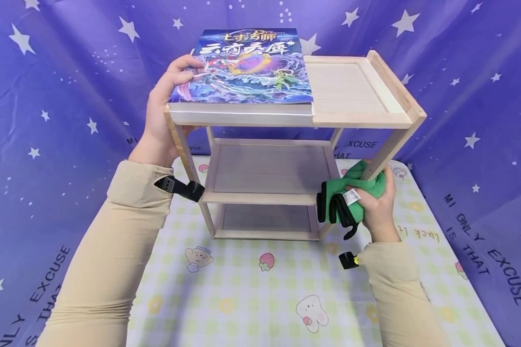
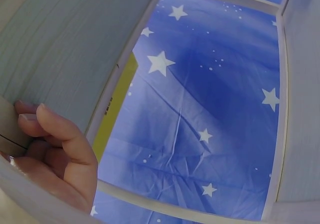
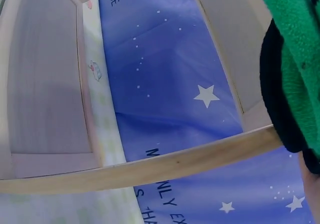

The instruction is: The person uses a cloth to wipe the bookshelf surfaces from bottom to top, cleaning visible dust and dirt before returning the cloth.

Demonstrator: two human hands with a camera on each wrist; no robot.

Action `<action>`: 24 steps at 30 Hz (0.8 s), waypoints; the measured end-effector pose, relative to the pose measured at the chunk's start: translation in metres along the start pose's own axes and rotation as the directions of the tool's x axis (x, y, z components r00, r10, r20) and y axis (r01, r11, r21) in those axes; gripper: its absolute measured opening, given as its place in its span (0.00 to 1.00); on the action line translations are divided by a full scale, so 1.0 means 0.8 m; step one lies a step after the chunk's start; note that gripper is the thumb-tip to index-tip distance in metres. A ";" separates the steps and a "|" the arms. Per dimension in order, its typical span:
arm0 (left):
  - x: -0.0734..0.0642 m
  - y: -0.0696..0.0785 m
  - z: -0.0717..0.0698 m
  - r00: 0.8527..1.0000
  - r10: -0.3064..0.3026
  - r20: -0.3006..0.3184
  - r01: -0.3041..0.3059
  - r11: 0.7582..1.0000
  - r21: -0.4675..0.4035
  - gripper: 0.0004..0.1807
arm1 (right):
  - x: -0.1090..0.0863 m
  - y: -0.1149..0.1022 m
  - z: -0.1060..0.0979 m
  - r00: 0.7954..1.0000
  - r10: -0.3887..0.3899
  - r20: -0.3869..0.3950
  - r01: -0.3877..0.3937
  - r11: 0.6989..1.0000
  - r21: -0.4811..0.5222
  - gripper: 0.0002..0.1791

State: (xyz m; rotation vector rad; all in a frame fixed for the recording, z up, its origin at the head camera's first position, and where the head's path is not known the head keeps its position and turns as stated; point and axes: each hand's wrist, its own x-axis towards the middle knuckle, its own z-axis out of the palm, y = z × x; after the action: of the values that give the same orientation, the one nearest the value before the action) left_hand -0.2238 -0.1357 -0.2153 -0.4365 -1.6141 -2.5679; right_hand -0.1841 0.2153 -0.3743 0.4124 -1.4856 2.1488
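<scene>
While the cloth (image 1: 345, 184) is clutched round a leg (image 1: 388, 149) by the right hand (image 1: 379, 207), the shelf (image 1: 269, 168) is grasped by the left hand (image 1: 158, 111), beside the book (image 1: 252, 72); beyond that grip, a yellow strip (image 2: 117, 104) is shown only from the left wrist.

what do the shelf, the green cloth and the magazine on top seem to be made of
Shelf: probably pale wood, matte; faint grain shows on its panels, though those could be veneer.
Green cloth: likely microfiber, fluffy; the pile shows in the right wrist view.
Magazine: likely paper, perhaps glossy; flat, with a printed colour cover.
</scene>
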 end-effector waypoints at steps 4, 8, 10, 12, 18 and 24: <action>0.000 0.002 0.001 1.000 0.005 0.009 -0.005 0.999 -0.035 0.12 | -0.004 0.005 -0.001 0.999 -0.038 0.000 0.038 0.999 0.003 0.31; -0.001 0.006 0.000 1.000 0.010 0.004 -0.010 0.999 -0.039 0.12 | -0.005 0.010 0.002 0.998 -0.063 -0.010 0.063 0.998 0.008 0.31; -0.001 0.007 -0.001 1.000 0.004 0.001 -0.004 1.000 -0.030 0.12 | -0.007 0.012 0.004 0.997 -0.063 -0.035 0.063 0.998 0.007 0.31; -0.001 0.007 -0.001 1.000 0.000 0.002 0.000 0.999 -0.034 0.12 | -0.009 0.014 0.005 0.996 -0.065 -0.064 0.066 0.998 0.006 0.32; 0.001 0.006 0.000 1.000 0.002 0.010 -0.002 0.999 -0.049 0.12 | -0.015 0.020 0.006 0.991 -0.074 -0.115 0.080 0.996 0.049 0.32; 0.000 0.002 0.001 1.000 -0.025 -0.014 0.025 1.000 0.002 0.13 | -0.023 0.022 0.004 0.989 -0.059 -0.136 0.066 0.996 0.052 0.32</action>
State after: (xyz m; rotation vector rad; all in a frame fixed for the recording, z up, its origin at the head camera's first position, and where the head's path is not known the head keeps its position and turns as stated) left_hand -0.2230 -0.1356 -0.2137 -0.4002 -1.6283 -2.5802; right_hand -0.1785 0.2033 -0.3966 0.3223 -1.3237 2.1287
